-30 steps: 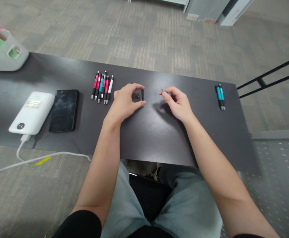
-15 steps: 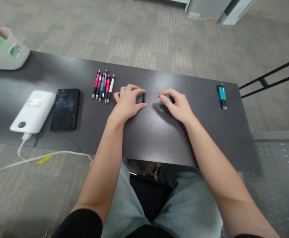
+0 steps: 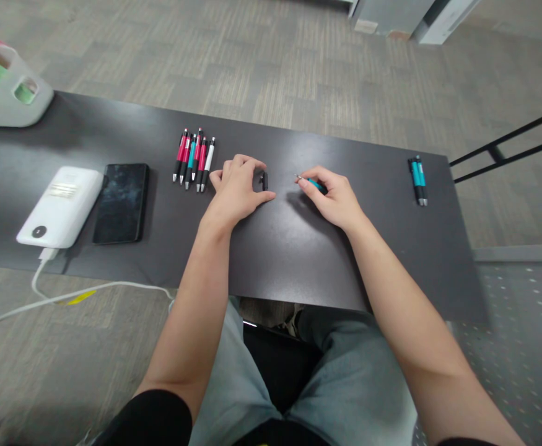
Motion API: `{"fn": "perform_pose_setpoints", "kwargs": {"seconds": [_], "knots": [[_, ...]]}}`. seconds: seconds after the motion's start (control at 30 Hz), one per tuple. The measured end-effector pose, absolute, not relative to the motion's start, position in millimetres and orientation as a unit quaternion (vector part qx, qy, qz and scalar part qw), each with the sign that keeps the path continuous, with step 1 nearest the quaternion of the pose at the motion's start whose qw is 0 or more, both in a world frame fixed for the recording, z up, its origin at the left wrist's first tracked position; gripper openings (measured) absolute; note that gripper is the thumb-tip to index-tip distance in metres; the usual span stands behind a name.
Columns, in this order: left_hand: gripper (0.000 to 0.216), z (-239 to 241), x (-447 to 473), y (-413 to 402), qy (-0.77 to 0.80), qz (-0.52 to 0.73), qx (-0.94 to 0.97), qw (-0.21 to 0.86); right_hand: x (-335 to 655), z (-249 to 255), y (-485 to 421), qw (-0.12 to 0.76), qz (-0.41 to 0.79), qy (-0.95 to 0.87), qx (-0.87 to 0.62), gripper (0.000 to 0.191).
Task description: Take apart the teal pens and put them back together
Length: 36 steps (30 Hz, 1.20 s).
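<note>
My left hand [image 3: 237,189] rests on the black table [image 3: 298,248] with its fingers curled, pinching a small black pen part [image 3: 264,180] between forefinger and thumb. My right hand [image 3: 333,198] lies a little to the right, closed on a teal pen piece [image 3: 316,184] whose thin metal tip points left toward the black part. The two pieces are a short gap apart. Just left of my left hand lies a row of several red, teal and white pens [image 3: 194,158].
Two teal pens [image 3: 418,179] lie near the table's right end. A black phone [image 3: 122,201] and a white power bank [image 3: 61,206] with a white cable [image 3: 66,296] sit at the left. A grey bin [image 3: 8,99] stands at the far left. My knees are below the table's near edge.
My left hand has lowered and curled tighter round the black part. My right hand has sunk a little toward the table, its teal piece now showing more.
</note>
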<state>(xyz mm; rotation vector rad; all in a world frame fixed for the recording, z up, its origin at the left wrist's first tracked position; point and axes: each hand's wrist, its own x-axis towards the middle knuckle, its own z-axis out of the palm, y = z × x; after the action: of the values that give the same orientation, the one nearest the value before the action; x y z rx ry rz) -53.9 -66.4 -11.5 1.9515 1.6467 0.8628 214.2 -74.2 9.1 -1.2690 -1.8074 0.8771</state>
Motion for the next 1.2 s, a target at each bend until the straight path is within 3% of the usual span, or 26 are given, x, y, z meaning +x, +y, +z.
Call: {"fn": "perform_pose_setpoints", "kwargs": {"seconds": [0.3, 0.43, 0.57, 0.73, 1.0, 1.2], "knots": [[0.043, -8.0, -51.6, -67.8, 0.579, 0.323, 0.714, 0.223, 214.5, 8.9, -74.0, 0.367, 0.334, -0.711, -0.498, 0.06], [0.041, 5.5, -51.0, -71.4, 0.591, 0.273, 0.724, 0.227, 216.3, 5.9, -72.7, 0.362, 0.32, -0.729, -0.486, 0.063], [0.041, 17.3, -52.4, -75.2, 0.603, 0.22, 0.731, 0.231, 218.6, 1.8, -70.8, 0.355, 0.304, -0.747, -0.472, 0.065], [0.049, 22.2, -52.1, -75.7, 0.581, 0.248, 0.741, 0.229, 219.2, 1.1, -70.3, 0.347, 0.294, -0.754, -0.473, 0.067], [0.012, 38.7, -36.9, -79.5, 0.497, 0.289, 0.782, 0.242, 217.1, 1.2, -72.0, 0.346, 0.287, -0.775, -0.445, 0.062], [0.004, 39.0, -34.5, -79.1, 0.488, 0.328, 0.769, 0.252, 217.6, 0.7, -71.7, 0.345, 0.269, -0.782, -0.444, 0.06]]}}
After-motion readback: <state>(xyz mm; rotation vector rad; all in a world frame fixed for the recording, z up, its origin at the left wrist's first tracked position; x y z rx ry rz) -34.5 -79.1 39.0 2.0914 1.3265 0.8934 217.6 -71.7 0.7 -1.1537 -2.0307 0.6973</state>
